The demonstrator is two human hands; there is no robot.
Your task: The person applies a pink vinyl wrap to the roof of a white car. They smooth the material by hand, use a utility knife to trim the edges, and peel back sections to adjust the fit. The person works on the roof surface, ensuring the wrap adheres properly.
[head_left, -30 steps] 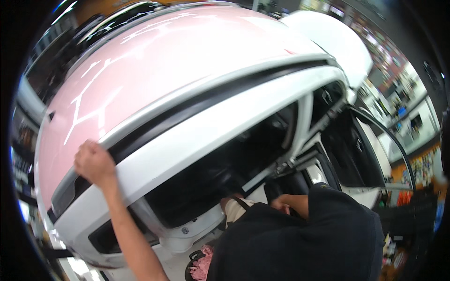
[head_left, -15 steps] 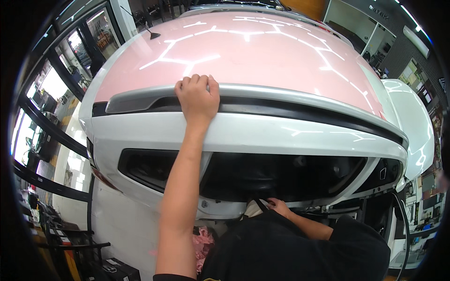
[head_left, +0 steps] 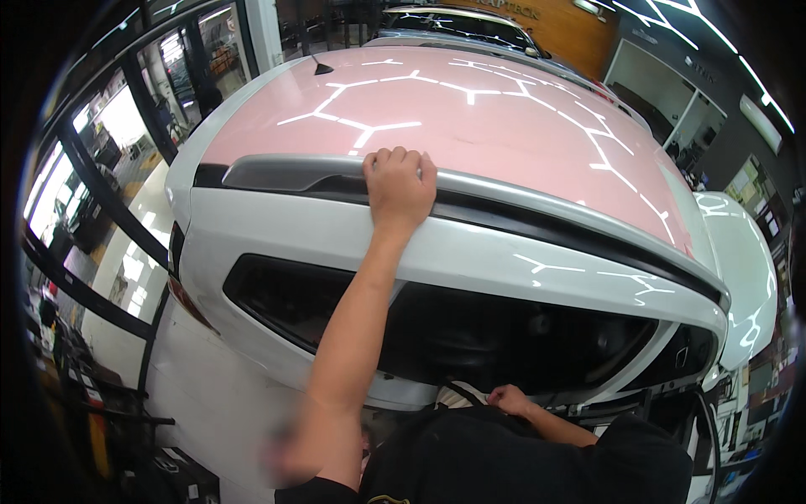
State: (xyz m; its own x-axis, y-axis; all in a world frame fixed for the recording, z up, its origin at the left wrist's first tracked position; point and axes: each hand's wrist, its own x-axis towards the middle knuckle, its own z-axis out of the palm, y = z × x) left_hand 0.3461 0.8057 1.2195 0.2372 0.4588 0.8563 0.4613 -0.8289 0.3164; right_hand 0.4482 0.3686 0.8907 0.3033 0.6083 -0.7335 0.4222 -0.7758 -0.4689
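My left hand (head_left: 400,189) is wrapped over the silver roof rail (head_left: 529,191) of a white car, its arm reaching across the side window (head_left: 512,332). Behind the rail, the car's roof (head_left: 483,118) is covered in glossy pink. Low in front of my body, my right hand (head_left: 509,399) has its fingers curled beside a pale pouch (head_left: 459,395) with a dark edge at my waist. What those fingers hold, if anything, is hidden.
A stubby black antenna (head_left: 323,68) stands at the roof's far left. Another car (head_left: 457,27) is parked beyond. Glass doors (head_left: 126,168) line the left side, with dark boxes (head_left: 180,475) at lower left. A white panel (head_left: 743,277) stands out at the right.
My view has turned and tilted, so the car appears slanted and more of the background shows. My left hand stays on the rail; my right hand remains by the pouch.
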